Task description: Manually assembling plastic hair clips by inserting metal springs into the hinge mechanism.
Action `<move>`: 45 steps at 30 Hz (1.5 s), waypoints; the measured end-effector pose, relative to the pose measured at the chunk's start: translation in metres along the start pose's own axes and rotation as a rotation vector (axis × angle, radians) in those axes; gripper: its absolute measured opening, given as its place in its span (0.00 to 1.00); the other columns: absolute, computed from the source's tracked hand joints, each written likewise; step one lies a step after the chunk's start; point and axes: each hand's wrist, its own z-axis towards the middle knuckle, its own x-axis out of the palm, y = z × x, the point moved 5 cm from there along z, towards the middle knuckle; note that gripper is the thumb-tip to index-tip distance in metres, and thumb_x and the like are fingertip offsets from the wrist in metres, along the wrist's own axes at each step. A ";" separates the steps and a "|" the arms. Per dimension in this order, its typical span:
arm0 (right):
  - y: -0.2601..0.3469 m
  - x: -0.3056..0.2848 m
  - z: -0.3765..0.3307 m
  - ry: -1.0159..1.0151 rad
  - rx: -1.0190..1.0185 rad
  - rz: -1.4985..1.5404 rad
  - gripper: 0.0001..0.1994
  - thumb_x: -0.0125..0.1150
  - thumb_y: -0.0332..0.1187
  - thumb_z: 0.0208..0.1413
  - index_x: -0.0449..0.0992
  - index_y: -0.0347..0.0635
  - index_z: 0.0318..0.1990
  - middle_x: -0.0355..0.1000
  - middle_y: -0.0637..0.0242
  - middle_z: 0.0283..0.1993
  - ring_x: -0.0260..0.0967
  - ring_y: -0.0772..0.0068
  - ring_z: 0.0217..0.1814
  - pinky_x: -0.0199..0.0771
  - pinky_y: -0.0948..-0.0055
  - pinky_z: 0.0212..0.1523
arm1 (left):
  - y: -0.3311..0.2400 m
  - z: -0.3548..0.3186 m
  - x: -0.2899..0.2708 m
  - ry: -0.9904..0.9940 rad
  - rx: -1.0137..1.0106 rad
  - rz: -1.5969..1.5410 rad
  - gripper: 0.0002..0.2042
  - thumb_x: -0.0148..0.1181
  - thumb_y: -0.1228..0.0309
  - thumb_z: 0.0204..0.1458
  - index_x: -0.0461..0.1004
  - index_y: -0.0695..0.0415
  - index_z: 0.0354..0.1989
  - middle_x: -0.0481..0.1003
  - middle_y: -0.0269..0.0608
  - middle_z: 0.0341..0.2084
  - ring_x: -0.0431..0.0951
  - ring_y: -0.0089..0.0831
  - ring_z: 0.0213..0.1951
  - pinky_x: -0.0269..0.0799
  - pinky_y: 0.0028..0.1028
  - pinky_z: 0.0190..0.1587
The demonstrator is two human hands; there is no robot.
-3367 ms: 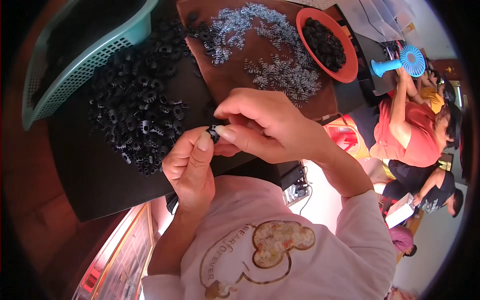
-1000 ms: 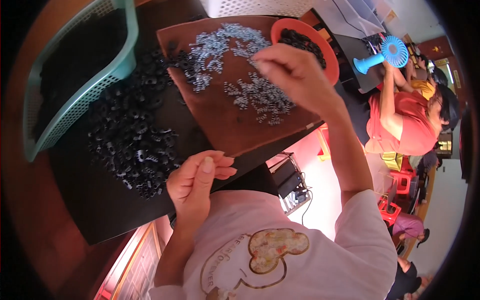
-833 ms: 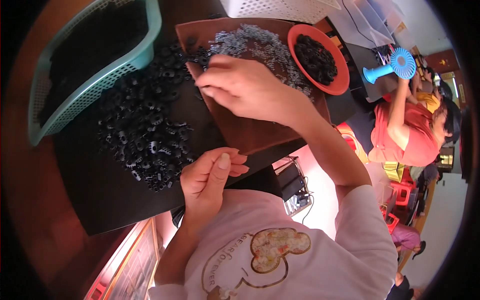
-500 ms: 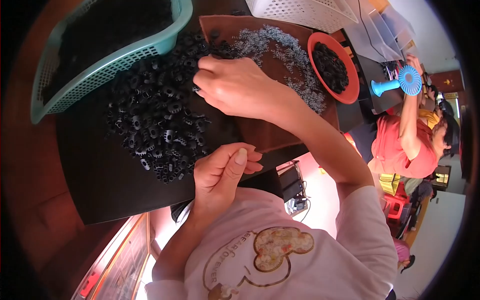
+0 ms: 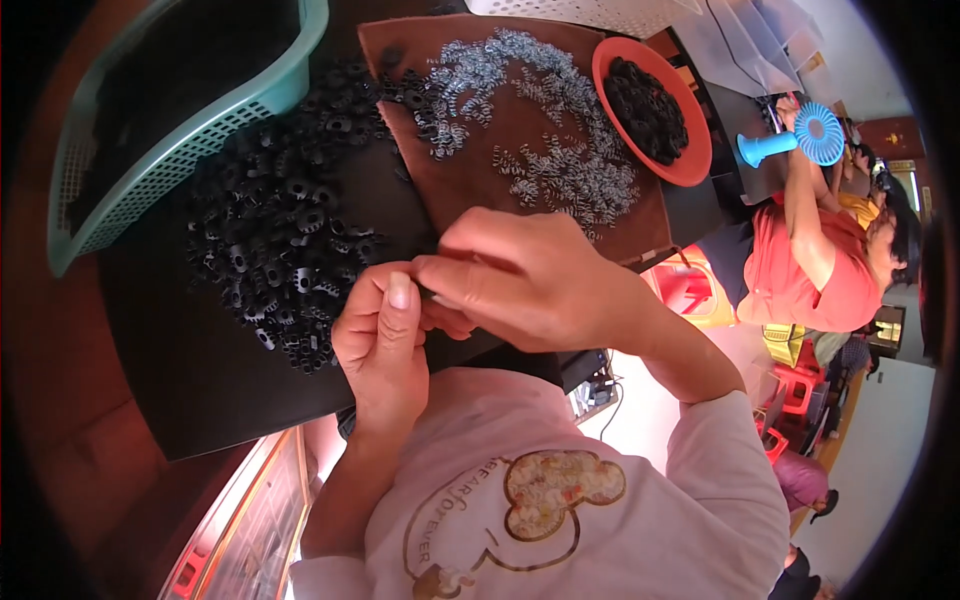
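My left hand [image 5: 380,340] is closed, thumb against the curled fingers, in front of my body at the table's near edge. My right hand [image 5: 540,280] meets it there, its thumb and fingers pinched together at the left fingertips. Something dark and small shows between the fingertips, too hidden to name. To the left of the hands lies a heap of small black toothed claw-clip pieces [image 5: 265,235]. Beyond my right hand, many small silvery coil springs [image 5: 570,175] are spread on a brown cloth [image 5: 455,185].
A green basket [image 5: 190,150] full of black pieces stands at the far left. An orange-red bowl [image 5: 690,165] of black pieces sits at the right, by a white perforated basket [image 5: 590,12]. Farther right are a blue fan [image 5: 815,135] and a person in red [image 5: 805,265].
My right hand has come back from the edge of the black heap to my left hand, and their fingertips now meet. My left hand has shifted slightly left.
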 end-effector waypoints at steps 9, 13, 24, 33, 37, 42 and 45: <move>-0.051 -0.032 -0.017 -0.167 0.253 0.092 0.11 0.61 0.27 0.55 0.73 0.38 0.45 0.70 0.59 0.32 0.70 0.57 0.31 0.70 0.65 0.32 | 0.001 -0.003 0.001 -0.028 -0.034 -0.041 0.14 0.45 0.62 0.67 0.69 0.63 0.43 0.77 0.47 0.34 0.77 0.29 0.27 0.75 0.27 0.34; -0.089 -0.055 -0.023 -0.202 0.351 -0.022 0.06 0.59 0.26 0.56 0.75 0.40 0.41 0.70 0.60 0.32 0.69 0.55 0.31 0.68 0.63 0.31 | 0.001 -0.005 0.004 -0.006 -0.005 0.016 0.14 0.46 0.62 0.66 0.69 0.63 0.43 0.77 0.48 0.33 0.76 0.28 0.26 0.74 0.26 0.32; -0.119 -0.032 0.004 0.175 0.262 -0.305 0.08 0.58 0.23 0.53 0.75 0.42 0.41 0.68 0.62 0.38 0.70 0.56 0.38 0.70 0.63 0.35 | 0.003 -0.006 0.004 -0.009 0.028 0.093 0.12 0.49 0.65 0.65 0.70 0.64 0.42 0.78 0.47 0.31 0.76 0.26 0.25 0.73 0.24 0.32; -0.117 -0.036 0.008 0.262 0.283 -0.420 0.05 0.60 0.27 0.52 0.73 0.42 0.37 0.66 0.62 0.37 0.70 0.53 0.34 0.70 0.58 0.32 | 0.002 -0.005 0.006 -0.013 0.016 0.085 0.11 0.49 0.67 0.65 0.71 0.64 0.41 0.78 0.46 0.30 0.76 0.25 0.24 0.73 0.24 0.31; -0.121 -0.033 0.011 0.288 0.300 -0.498 0.03 0.58 0.28 0.50 0.75 0.41 0.32 0.69 0.61 0.37 0.73 0.52 0.36 0.73 0.54 0.33 | 0.002 -0.005 0.005 -0.017 0.016 0.086 0.11 0.49 0.67 0.65 0.71 0.64 0.41 0.78 0.46 0.30 0.75 0.25 0.24 0.73 0.23 0.31; -0.112 -0.022 0.020 0.293 0.242 -0.486 0.04 0.57 0.29 0.51 0.75 0.38 0.32 0.71 0.61 0.37 0.74 0.53 0.36 0.75 0.56 0.34 | 0.002 -0.006 0.005 -0.025 0.013 0.088 0.11 0.48 0.67 0.66 0.71 0.64 0.41 0.78 0.45 0.30 0.75 0.25 0.25 0.73 0.24 0.31; -0.115 -0.019 0.017 0.317 0.259 -0.541 0.05 0.57 0.29 0.52 0.75 0.37 0.32 0.72 0.61 0.37 0.74 0.54 0.37 0.75 0.57 0.34 | 0.002 -0.006 0.004 -0.032 0.000 0.079 0.11 0.48 0.67 0.66 0.71 0.64 0.41 0.78 0.46 0.30 0.75 0.25 0.25 0.73 0.24 0.31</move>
